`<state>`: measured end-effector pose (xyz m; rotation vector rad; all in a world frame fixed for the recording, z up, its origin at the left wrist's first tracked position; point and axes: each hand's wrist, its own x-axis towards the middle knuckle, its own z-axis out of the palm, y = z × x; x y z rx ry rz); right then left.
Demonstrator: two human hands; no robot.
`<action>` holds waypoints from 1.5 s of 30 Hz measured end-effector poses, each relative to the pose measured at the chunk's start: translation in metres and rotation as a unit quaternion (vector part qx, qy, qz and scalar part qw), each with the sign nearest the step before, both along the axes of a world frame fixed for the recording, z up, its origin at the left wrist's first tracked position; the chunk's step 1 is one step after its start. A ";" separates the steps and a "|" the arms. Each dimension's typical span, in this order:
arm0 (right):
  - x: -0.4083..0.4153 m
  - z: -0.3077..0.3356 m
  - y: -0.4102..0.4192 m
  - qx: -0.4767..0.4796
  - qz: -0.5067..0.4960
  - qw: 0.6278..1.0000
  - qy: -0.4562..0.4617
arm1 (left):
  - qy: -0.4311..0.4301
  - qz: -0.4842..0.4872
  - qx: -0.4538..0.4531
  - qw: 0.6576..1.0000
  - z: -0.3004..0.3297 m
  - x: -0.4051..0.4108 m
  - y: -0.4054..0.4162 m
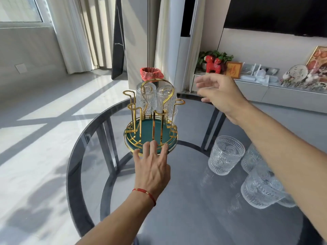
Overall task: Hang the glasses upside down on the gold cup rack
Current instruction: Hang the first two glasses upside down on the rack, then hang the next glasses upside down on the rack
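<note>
The gold cup rack (155, 110) with a green round base (150, 129) stands at the middle of a round glass table (177, 200). Two clear patterned glasses hang upside down on its far pegs, one on the left (146, 99) and one on the right (166, 101). My left hand (152, 163) rests with its fingertips on the base's near rim. My right hand (219, 93) hovers open in the air to the right of the rack, holding nothing. Upright glasses stand at the table's right: one in front (225, 155), others (261, 190) partly hidden by my right forearm.
A bin with a red bag (150, 73) stands on the floor behind the table. A low sideboard (265, 85) with ornaments runs along the right wall. Curtains and sunlit floor lie to the left.
</note>
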<state>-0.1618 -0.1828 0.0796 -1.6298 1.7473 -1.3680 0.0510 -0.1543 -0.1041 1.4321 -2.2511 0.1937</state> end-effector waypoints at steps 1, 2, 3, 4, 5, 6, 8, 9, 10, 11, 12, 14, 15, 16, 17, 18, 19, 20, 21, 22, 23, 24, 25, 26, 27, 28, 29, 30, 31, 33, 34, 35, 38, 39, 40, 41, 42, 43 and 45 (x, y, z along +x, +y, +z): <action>0.000 -0.004 0.022 -0.025 -0.009 1.000 -0.016 | 0.006 -0.015 -0.013 1.000 0.002 -0.001 0.002; 0.000 -0.009 0.046 -0.047 -0.021 0.998 -0.024 | 0.017 -0.041 -0.025 0.999 0.005 -0.004 0.005; -0.001 -0.016 0.070 -0.064 -0.039 0.997 -0.023 | 0.031 -0.076 -0.031 0.996 0.008 -0.009 0.010; -0.002 -0.025 0.094 -0.075 -0.061 0.995 -0.016 | 0.046 -0.115 -0.030 0.992 0.012 -0.015 0.016; -0.002 -0.035 0.117 -0.082 -0.082 0.993 -0.008 | 0.064 -0.150 -0.024 0.986 0.016 -0.022 0.023; -0.002 -0.046 0.137 -0.087 -0.102 0.991 -0.003 | 0.089 -0.182 -0.013 0.979 0.020 -0.029 0.030; -0.001 -0.066 0.169 -0.095 -0.136 0.986 -0.017 | 0.152 -0.240 0.031 0.958 0.029 -0.045 0.042; -0.001 -0.072 0.179 -0.094 -0.147 0.984 -0.029 | 0.188 -0.266 0.067 0.943 0.032 -0.052 0.047; -0.001 -0.076 0.184 -0.088 -0.148 0.984 -0.038 | 0.223 -0.284 0.106 0.927 0.034 -0.059 0.051; 0.000 -0.078 0.187 -0.080 -0.142 0.986 -0.043 | 0.252 -0.291 0.143 0.912 0.035 -0.065 0.054; 0.002 -0.079 0.189 -0.072 -0.134 0.987 -0.046 | 0.272 -0.290 0.177 0.901 0.035 -0.070 0.055; 0.007 -0.083 0.193 -0.063 -0.127 0.989 -0.032 | 0.295 -0.272 0.247 0.882 0.036 -0.082 0.056; 0.010 -0.085 0.194 -0.057 -0.128 0.990 -0.009 | 0.306 -0.258 0.281 0.872 0.036 -0.087 0.053; 0.011 -0.087 0.195 -0.047 -0.132 0.990 0.016 | 0.320 -0.243 0.314 0.861 0.036 -0.092 0.051; 0.009 -0.088 0.196 -0.036 -0.138 0.989 0.030 | 0.337 -0.227 0.344 0.847 0.038 -0.099 0.049; 0.007 -0.088 0.197 -0.028 -0.144 0.989 0.029 | 0.352 -0.216 0.370 0.832 0.040 -0.104 0.047; 0.004 -0.087 0.197 -0.028 -0.153 0.988 0.021 | 0.363 -0.210 0.388 0.821 0.042 -0.109 0.046; 0.001 -0.086 0.197 -0.036 -0.165 0.985 0.015 | 0.370 -0.209 0.396 0.814 0.044 -0.113 0.044; 0.000 -0.084 0.197 -0.049 -0.179 0.983 0.013 | 0.372 -0.210 0.396 0.813 0.045 -0.118 0.044; 0.000 -0.083 0.198 -0.063 -0.188 0.980 0.015 | 0.365 -0.209 0.382 0.823 0.046 -0.121 0.044; 0.000 -0.082 0.198 -0.072 -0.192 0.979 0.018 | 0.352 -0.204 0.357 0.841 0.046 -0.125 0.044; 0.001 -0.082 0.199 -0.075 -0.194 0.978 0.019 | 0.336 -0.198 0.327 0.861 0.047 -0.127 0.045; 0.003 -0.081 0.200 -0.072 -0.193 0.978 0.015 | 0.323 -0.191 0.299 0.877 0.049 -0.128 0.046; 0.003 -0.081 0.200 -0.063 -0.192 0.979 0.005 | 0.313 -0.182 0.278 0.890 0.050 -0.129 0.047; 0.003 -0.081 0.200 -0.053 -0.193 0.980 -0.006 | 0.304 -0.175 0.264 0.899 0.052 -0.127 0.047; 0.003 -0.080 0.199 -0.044 -0.195 0.980 -0.018 | 0.293 -0.171 0.255 0.906 0.053 -0.124 0.047; 0.003 -0.080 0.199 -0.035 -0.196 0.980 -0.028 | 0.280 -0.167 0.250 0.912 0.055 -0.119 0.047; 0.003 -0.080 0.199 -0.026 -0.191 0.981 -0.036 | 0.271 -0.159 0.248 0.917 0.057 -0.113 0.048; 0.002 -0.080 0.199 -0.021 -0.178 0.983 -0.043 | 0.265 -0.148 0.247 0.920 0.059 -0.105 0.049; 0.006 -0.081 0.198 -0.020 -0.136 0.989 -0.052 | 0.285 -0.117 0.263 0.914 0.065 -0.087 0.049; 0.010 -0.083 0.197 -0.024 -0.112 0.992 -0.050 | 0.320 -0.103 0.291 0.896 0.068 -0.077 0.049; 0.015 -0.087 0.195 -0.026 -0.089 0.995 -0.040 | 0.368 -0.094 0.330 0.864 0.072 -0.066 0.050; 0.030 -0.105 0.182 0.034 -0.046 0.998 0.010 | 0.508 -0.103 0.441 0.733 0.080 -0.037 0.051; 0.034 -0.109 0.177 0.077 -0.035 0.996 0.004 | 0.538 -0.117 0.462 0.695 0.081 -0.030 0.051; 0.038 -0.111 0.172 0.116 -0.019 0.993 -0.025 | 0.562 -0.129 0.477 0.663 0.081 -0.024 0.051; 0.042 -0.112 0.168 0.140 -0.001 0.987 -0.075 | 0.584 -0.136 0.486 0.636 0.080 -0.020 0.049; 0.045 -0.114 0.164 0.147 0.016 0.980 -0.136 | 0.598 -0.138 0.489 0.620 0.079 -0.016 0.047; 0.047 -0.116 0.162 0.142 0.028 0.970 -0.194 | 0.607 -0.139 0.491 0.608 0.078 -0.012 0.045; 0.049 -0.119 0.158 0.125 0.035 0.947 -0.294 | 0.614 -0.148 0.502 0.591 0.075 -0.006 0.042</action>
